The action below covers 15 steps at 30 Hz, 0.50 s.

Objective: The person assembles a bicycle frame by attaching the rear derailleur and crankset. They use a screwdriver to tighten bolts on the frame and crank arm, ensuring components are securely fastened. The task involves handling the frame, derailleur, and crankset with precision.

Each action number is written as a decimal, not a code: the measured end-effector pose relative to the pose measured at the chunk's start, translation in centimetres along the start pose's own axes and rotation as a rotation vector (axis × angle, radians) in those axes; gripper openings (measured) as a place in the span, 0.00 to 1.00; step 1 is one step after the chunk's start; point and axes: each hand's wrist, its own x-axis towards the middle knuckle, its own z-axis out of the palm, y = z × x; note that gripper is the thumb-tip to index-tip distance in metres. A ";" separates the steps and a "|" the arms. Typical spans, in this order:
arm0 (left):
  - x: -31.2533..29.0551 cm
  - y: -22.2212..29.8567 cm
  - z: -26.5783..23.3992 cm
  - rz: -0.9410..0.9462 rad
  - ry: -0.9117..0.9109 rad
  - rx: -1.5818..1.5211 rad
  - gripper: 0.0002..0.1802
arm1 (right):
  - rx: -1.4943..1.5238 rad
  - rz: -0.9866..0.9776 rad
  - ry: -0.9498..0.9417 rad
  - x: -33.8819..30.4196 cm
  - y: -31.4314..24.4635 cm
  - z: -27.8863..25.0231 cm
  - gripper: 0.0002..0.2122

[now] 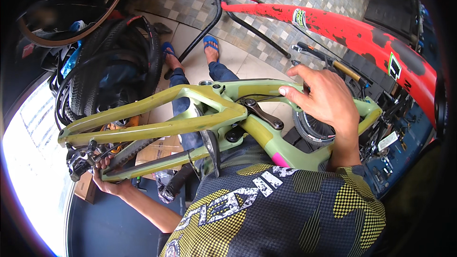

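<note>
Looking at the head view: green frame sits mid-view in front of the torso. Left hand grasps it near the rear end, 8 o'clock. Right hand, just above 3 o'clock, isn't gripping: fingers loosely spread, thumb contact unclear. I'd hold the left grip steady, fingers clear of the derailleur, and not snag the cable. Long axis runs 9-to-3, rear at 9, front at 3; crank arm points to 4.

The floor, pale tile nearby and checkered tile beyond, carries a person's blue sandals and black tubular legs. At right, a blue surface holds scattered small tools.
</note>
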 end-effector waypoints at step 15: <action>-1.1 1.0 1.2 0.014 0.040 0.058 0.11 | 0.033 0.041 -0.002 0.5 -0.3 -0.3 0.24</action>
